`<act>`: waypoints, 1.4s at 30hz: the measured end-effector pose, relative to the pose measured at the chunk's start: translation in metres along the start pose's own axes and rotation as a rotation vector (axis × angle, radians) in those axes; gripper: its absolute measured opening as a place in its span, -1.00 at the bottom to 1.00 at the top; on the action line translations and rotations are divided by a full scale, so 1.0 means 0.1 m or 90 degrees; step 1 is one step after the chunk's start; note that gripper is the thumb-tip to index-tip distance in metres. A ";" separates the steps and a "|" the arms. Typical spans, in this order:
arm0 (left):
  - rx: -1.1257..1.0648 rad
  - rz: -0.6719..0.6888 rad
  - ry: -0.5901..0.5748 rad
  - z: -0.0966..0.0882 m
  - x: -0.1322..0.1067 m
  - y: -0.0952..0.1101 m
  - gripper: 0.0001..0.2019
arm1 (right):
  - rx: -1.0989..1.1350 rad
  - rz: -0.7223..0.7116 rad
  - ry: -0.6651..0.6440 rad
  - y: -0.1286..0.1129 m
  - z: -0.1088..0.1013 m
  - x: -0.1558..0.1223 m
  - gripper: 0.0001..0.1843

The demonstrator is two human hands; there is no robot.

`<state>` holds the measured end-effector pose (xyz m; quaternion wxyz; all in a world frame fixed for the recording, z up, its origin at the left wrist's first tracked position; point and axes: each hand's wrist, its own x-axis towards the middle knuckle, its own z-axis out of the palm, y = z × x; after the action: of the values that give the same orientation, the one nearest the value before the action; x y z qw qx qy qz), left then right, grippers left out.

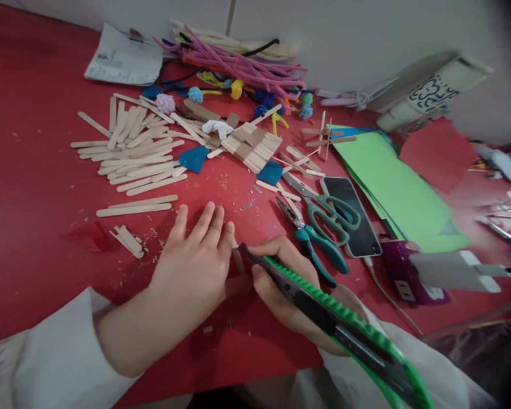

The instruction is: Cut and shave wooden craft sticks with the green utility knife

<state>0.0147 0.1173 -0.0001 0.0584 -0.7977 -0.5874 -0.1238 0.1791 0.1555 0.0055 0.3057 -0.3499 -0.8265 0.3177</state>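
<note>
- On the red worktop (34, 199), near edge: left hand (191, 267) laid palm down, grip spread, fingers pointing toward the wall, thumb reaching toward the other hand.
- Right hand (281, 278): grip closed around a green and black cutter (323, 315), thumb and forefinger near its front end, body slanting back toward the wearer.
- Wooden stick (238, 261): on the worktop between the two hands, partly covered; front end of the cutter just beside or on it. Contact of the blade cannot be made out.
- Short wooden pieces (128, 241): small pile beyond the left wrist; pale shavings scattered around.
- Two sticks (134, 210): side by side, between that pile and the large heap of sticks (132, 147).
- Panel of joined sticks (253, 147): brown strips across it, blue scraps (195, 159) near.
- Pliers (301, 234): just beyond the right hand, jaws parted slightly, beside scissors (321, 203) whose handles overlap a phone (360, 238).
- Green sheets (400, 182): past the phone, a red sheet (438, 153) near their far side.
- Pipe cleaners (242, 68): bundled along the wall, mostly pink, next to a paper (125, 59).
</note>
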 end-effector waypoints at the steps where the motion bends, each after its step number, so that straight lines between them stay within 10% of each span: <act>1: 0.003 -0.001 0.000 0.00 0.00 0.00 -0.47 | -0.006 -0.002 -0.003 0.00 0.00 0.00 -0.86; 32: 0.016 -0.015 -0.087 -0.05 0.01 0.02 -0.58 | -0.048 -0.129 -0.049 -0.03 -0.02 0.06 -0.77; 42: 0.001 -0.011 -0.084 -0.04 0.00 0.01 -0.58 | -0.012 -0.009 -0.030 0.00 0.05 0.03 -0.84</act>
<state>0.0156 0.1163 0.0041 0.0191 -0.7990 -0.5968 -0.0712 0.1733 0.1562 0.0036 0.2850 -0.3393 -0.8389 0.3162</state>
